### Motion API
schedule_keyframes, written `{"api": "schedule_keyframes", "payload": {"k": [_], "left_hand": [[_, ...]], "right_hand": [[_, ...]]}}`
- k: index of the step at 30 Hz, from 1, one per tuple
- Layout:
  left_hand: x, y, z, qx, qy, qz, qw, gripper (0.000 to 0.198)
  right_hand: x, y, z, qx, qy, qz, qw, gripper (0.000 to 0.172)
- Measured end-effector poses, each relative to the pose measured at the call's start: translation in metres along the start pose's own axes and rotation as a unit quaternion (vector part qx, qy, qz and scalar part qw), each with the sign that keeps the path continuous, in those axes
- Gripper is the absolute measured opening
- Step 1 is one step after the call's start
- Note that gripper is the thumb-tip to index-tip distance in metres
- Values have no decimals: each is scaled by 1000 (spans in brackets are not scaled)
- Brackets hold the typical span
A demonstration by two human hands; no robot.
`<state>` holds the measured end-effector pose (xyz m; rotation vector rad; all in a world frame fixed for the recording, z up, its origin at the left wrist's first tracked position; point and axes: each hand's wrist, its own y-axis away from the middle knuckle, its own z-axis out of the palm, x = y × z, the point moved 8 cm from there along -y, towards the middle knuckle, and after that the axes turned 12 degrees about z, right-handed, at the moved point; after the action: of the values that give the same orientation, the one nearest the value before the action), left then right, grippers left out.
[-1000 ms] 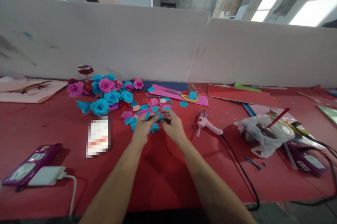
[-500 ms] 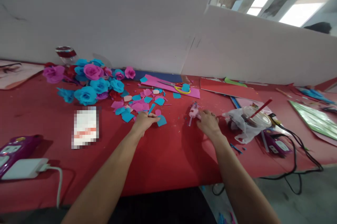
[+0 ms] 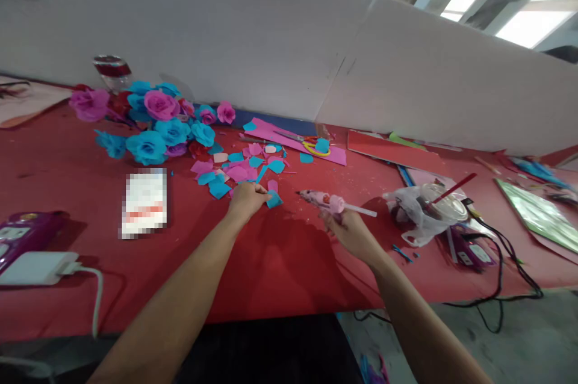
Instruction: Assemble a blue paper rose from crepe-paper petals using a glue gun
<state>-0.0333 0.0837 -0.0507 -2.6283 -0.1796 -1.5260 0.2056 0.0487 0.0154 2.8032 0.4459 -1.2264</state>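
My left hand (image 3: 246, 199) is closed in a pinch on a blue paper petal (image 3: 274, 200), just above the red table. A narrow blue paper strip (image 3: 262, 174) sticks up beside its thumb and fingers; whether it is held too, I cannot tell. My right hand (image 3: 347, 229) grips a pink hot glue gun (image 3: 321, 198) by its handle. The gun's dark nozzle points left toward the petal, and a clear glue stick (image 3: 363, 210) juts out of its rear. Loose pink and blue paper petals (image 3: 239, 172) lie scattered beyond my left hand.
Paper roses (image 3: 160, 106) in blue, pink and red are bunched at the back left. Scissors (image 3: 316, 148) with yellow and red handles lie on pink paper. On the right stand a bagged cup with a straw (image 3: 440, 202) and a purple power strip (image 3: 474, 248) with black cords.
My right hand has lifted the glue gun from the table and turned its nozzle leftward. My left hand keeps its petal with little movement. The view has shifted slightly.
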Motion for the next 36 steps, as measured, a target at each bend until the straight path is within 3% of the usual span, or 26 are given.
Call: {"api": "schedule_keyframes", "payload": {"k": [3, 8, 30, 36], "left_hand": [[0, -1, 2, -25, -44, 0, 999, 7], [0, -2, 2, -40, -75, -8, 996, 12], [2, -2, 1, -42, -85, 5, 996, 12], [0, -4, 3, -40, -76, 12, 996, 11]], "right_hand": [[-26, 8, 26, -73, -38, -17, 996, 32], [-36, 5, 43, -109, -76, -24, 991, 36], [-37, 0, 51, -116, -53, -17, 992, 35], [-26, -3, 48, -110, -52, 0, 993, 35]]}}
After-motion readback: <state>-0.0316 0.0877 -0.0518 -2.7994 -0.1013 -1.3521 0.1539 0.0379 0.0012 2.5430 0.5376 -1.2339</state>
